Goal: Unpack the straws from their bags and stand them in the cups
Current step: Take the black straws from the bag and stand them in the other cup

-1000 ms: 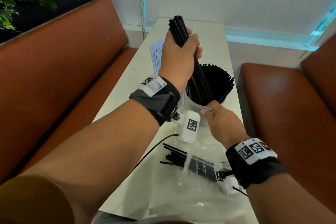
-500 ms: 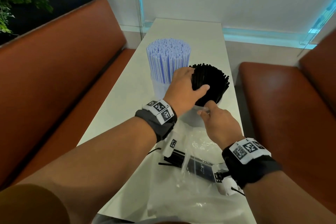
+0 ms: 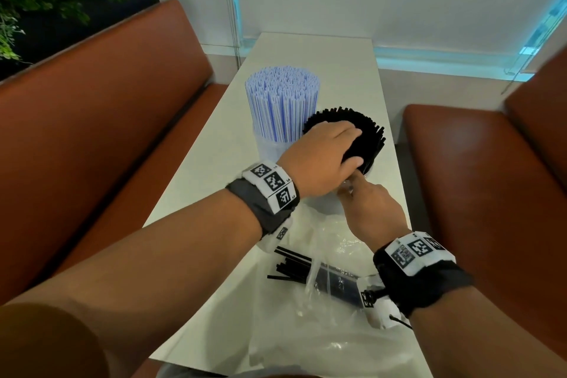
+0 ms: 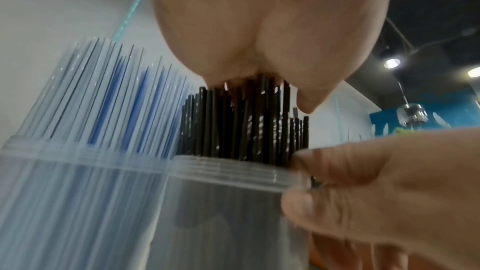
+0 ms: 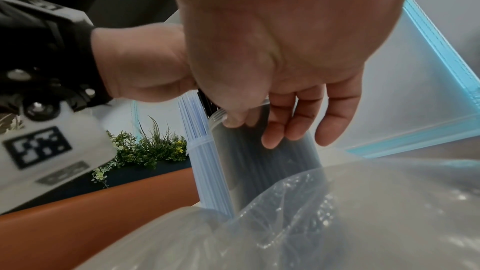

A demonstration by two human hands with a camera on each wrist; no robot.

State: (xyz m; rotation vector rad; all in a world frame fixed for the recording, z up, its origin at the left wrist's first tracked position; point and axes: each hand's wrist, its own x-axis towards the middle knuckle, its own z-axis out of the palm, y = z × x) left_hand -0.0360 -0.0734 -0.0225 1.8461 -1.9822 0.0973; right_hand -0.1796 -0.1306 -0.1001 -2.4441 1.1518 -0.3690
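black straws [image 3: 365, 129] standing in clear cup [image 4: 228, 174], table centre, 3 o'clock of blue straws [image 3: 282, 101]. left hand [image 3: 325, 156] flat, pressing tops; right hand [image 3: 368, 205] pinching cup rim. light, springy, slippery; take loose ones [image 3: 291, 265] mid-length.

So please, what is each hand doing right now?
Left hand: open, palm pressing on the black straws.
Right hand: pinching the cup rim.

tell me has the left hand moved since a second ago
Yes. The left hand has come down from above onto the black plastic straws in the clear cup.
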